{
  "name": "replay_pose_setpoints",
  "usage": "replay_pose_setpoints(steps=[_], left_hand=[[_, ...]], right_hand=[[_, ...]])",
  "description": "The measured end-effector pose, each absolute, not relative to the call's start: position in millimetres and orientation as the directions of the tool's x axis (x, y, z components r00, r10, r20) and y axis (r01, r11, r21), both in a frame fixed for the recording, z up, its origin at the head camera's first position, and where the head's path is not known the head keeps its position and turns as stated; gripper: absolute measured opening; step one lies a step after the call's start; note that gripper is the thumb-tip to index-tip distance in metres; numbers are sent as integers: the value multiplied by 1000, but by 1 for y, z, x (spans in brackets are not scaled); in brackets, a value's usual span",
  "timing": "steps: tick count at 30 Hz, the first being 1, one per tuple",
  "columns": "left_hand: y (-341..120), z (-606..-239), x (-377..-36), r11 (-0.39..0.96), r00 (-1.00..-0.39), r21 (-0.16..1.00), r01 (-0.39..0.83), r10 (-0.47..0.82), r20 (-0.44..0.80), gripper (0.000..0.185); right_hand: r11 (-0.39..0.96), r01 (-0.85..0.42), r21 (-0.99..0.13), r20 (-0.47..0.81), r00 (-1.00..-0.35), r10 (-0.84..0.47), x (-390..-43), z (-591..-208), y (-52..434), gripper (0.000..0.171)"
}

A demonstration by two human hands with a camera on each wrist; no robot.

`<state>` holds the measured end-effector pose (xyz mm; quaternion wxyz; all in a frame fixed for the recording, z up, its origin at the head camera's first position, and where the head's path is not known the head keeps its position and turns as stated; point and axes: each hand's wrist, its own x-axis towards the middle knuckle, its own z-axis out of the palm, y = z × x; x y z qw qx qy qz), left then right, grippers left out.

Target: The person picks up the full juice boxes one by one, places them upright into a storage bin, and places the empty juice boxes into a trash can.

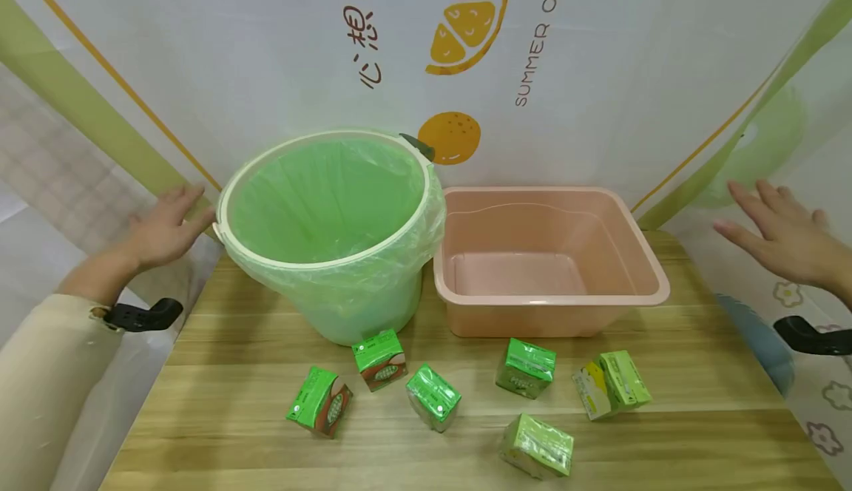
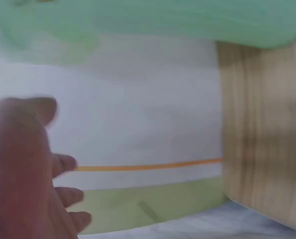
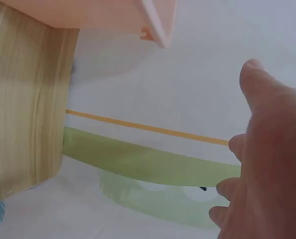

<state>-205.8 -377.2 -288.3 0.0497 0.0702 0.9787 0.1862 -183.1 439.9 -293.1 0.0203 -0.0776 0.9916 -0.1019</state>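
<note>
Cartons before lined bucket, bare basin.

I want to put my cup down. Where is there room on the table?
The front left corner of the wooden table is bare, left of the small cartons. The front right corner past the yellow-green carton is free too. The back is crowded by the green-lined bucket and pink tub.

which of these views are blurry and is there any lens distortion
Head view: sharp, evenly lit, though wide-angle bending tilts the backdrop's stripes. Left wrist view: blurred throughout, left hand and green lined plastic bucket smeared. Right wrist view: right hand soft, pink plastic basin clearer.
</note>
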Motion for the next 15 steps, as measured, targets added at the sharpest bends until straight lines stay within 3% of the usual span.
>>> replay_pose_setpoints(steps=[7, 11, 15], left_hand=[[-378, -265, -194, 818, -980, 574, 42, 145, -135, 74], [-377, -258, -189, 762, -973, 648, 6, 153, -172, 76], [-376, -258, -189, 658, -970, 752, -43, 151, -188, 78]], right_hand=[[939, -220, -265, 51, -976, -214, -163, -296, 435, 71], [879, -316, -357, 159, -948, -277, -151, -302, 432, 67], [843, -384, -377, 248, -919, -307, -138, -311, 424, 61]])
